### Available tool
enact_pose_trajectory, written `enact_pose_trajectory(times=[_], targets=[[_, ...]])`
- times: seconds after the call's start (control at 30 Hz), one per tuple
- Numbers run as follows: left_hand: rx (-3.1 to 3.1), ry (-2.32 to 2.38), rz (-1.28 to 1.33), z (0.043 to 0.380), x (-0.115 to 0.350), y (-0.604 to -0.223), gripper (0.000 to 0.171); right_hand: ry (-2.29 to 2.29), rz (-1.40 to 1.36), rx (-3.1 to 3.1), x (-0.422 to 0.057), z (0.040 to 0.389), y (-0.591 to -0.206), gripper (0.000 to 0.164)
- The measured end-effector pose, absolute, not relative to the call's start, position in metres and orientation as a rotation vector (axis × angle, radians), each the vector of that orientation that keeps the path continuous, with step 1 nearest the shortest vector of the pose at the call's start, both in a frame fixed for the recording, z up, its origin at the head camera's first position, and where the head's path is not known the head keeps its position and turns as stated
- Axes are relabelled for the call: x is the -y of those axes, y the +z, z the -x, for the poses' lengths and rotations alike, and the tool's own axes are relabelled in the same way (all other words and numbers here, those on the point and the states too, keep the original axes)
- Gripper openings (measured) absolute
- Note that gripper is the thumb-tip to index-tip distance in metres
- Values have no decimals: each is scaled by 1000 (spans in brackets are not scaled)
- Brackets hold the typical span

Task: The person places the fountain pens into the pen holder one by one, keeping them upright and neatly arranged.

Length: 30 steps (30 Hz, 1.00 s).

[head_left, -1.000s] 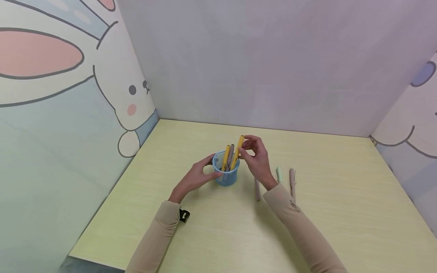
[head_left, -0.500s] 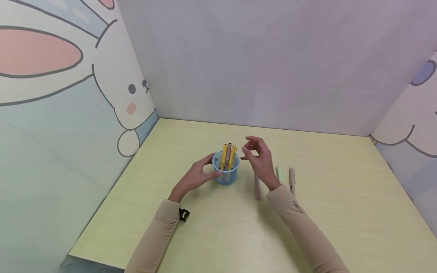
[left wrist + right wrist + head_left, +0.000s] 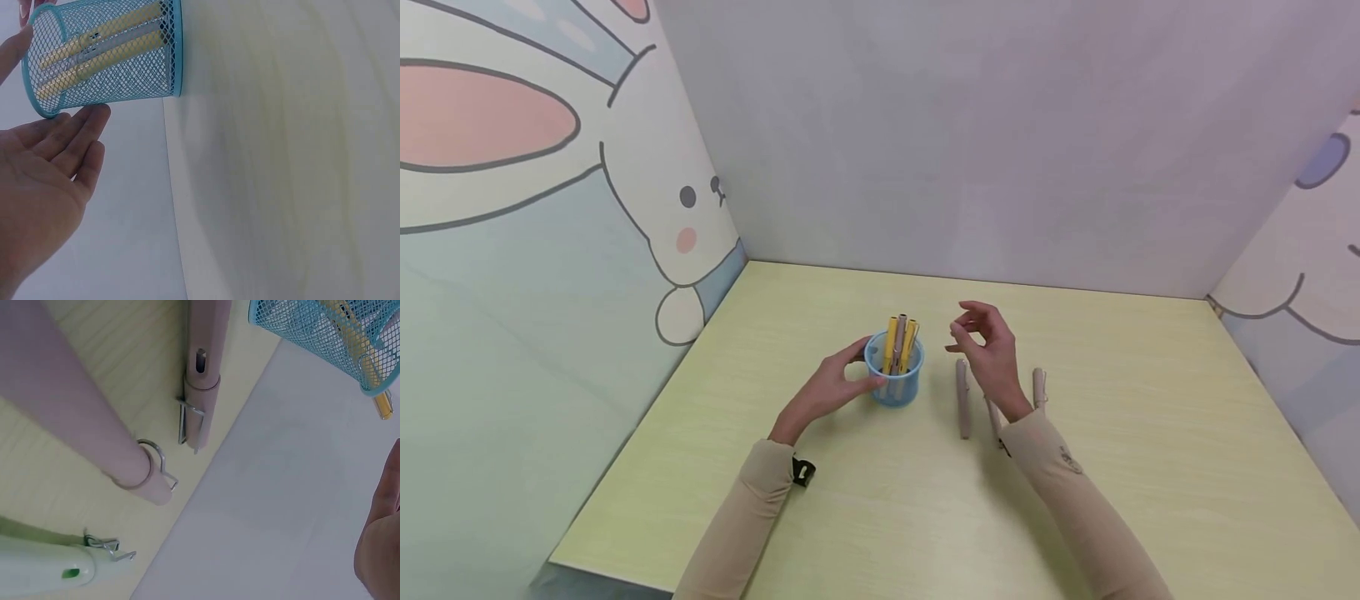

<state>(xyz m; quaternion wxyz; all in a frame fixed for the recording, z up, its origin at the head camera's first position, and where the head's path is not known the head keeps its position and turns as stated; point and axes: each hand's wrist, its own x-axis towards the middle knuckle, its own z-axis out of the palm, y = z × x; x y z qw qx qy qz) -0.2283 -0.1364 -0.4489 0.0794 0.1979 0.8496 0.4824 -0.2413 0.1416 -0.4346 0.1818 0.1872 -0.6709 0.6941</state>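
A blue mesh pen holder [image 3: 892,392] stands on the table with two yellow pens [image 3: 889,342] and a grey-mauve pen [image 3: 899,337] leaning inside. My left hand [image 3: 831,387] holds it from the left, thumb at the near side and fingers [image 3: 81,134] along the far side. To the right of the holder, my right hand [image 3: 994,354] hovers with loosely bent fingers and nothing visible in them. Below and beside it lie mauve pens [image 3: 963,400]. The right wrist view also shows a pale green pen [image 3: 50,569], hidden behind my right hand and arm in the head view.
The pale yellow table [image 3: 850,517] ends at a grey-white wall [image 3: 970,150] at the back. Side walls carry cartoon rabbit pictures [image 3: 655,192]. Another mauve pen [image 3: 1039,387] lies right of my right wrist. A black item [image 3: 803,472] sits at my left cuff.
My right hand has let go of a yellow pen, which dropped into the holder beside the others. That hand then moved right, away from the holder. The left hand stays put.
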Motion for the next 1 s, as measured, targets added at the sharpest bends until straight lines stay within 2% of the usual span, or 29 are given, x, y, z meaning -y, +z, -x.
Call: enact_pose_trajectory(times=[0.43, 1.0], targets=[[-2541, 1435, -598, 227, 136, -449, 77, 1973, -443, 1890, -164, 218, -419, 36], [-2549, 1423, -591, 227, 135, -448, 78, 1860, -364, 2009, -204, 203, -425, 37]])
